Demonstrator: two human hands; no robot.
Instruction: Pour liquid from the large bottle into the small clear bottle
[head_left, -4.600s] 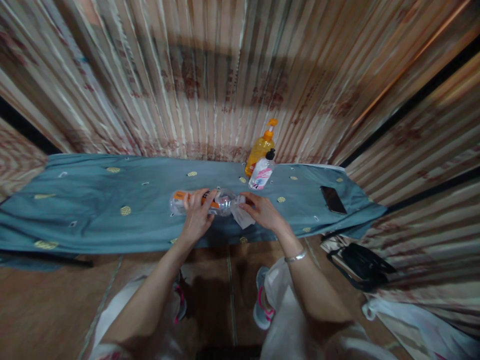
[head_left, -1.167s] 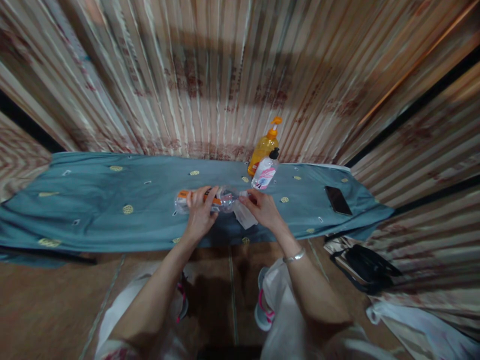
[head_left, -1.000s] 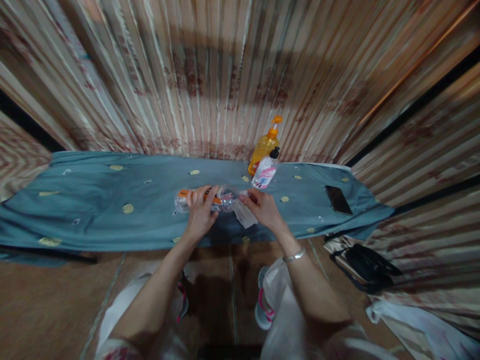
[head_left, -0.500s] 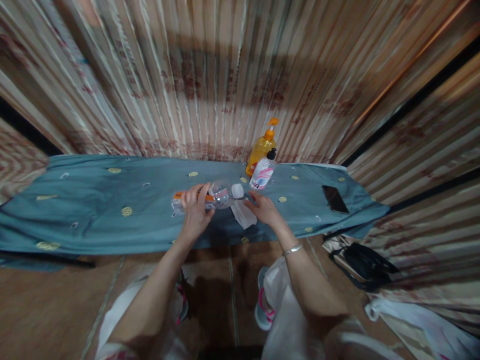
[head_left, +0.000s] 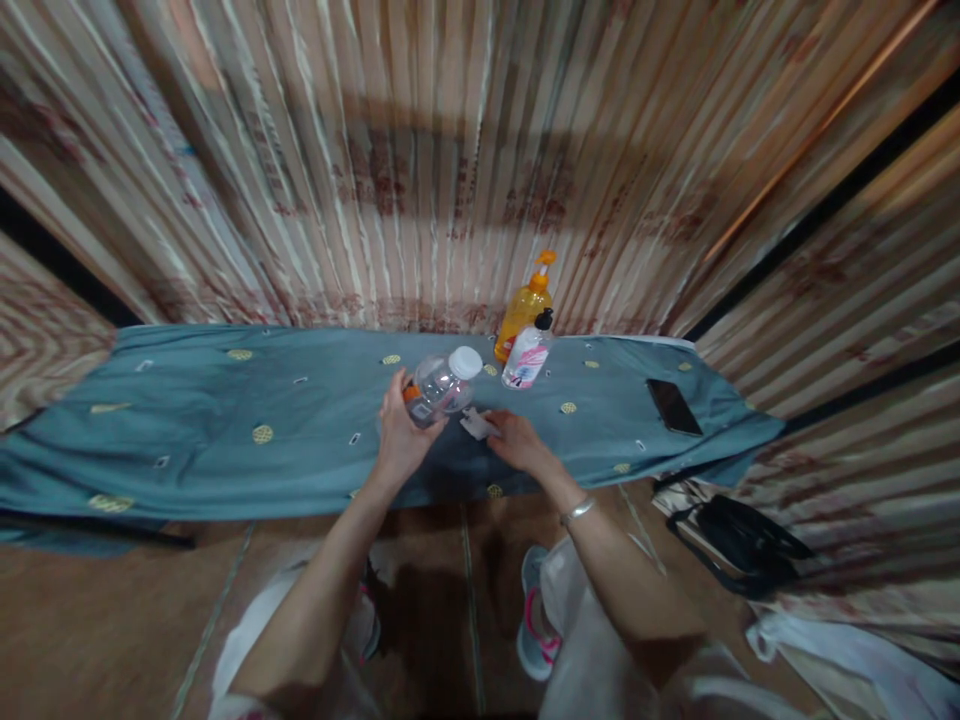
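Observation:
A clear plastic bottle (head_left: 436, 383) with a white cap and an orange label is gripped by my left hand (head_left: 405, 425). It tilts with its cap up and to the right. My right hand (head_left: 520, 442) is closed on a small white piece of tissue or cloth (head_left: 477, 423), just below the bottle's cap end. Behind them stand a yellow pump bottle (head_left: 523, 315) with an orange pump and a clear pump bottle (head_left: 528, 355) with a black pump and a pink-and-white label.
A teal cloth with pineapple prints (head_left: 202, 400) covers the long narrow surface. A black phone (head_left: 674, 406) lies at its right. Pleated curtains (head_left: 420, 180) hang behind it. A black bag (head_left: 750, 545) sits on the floor at the right.
The bottle has swung from nearly lying to tilted, its cap now raised toward me. My right hand has gone from beside the cap to holding the white piece lower down.

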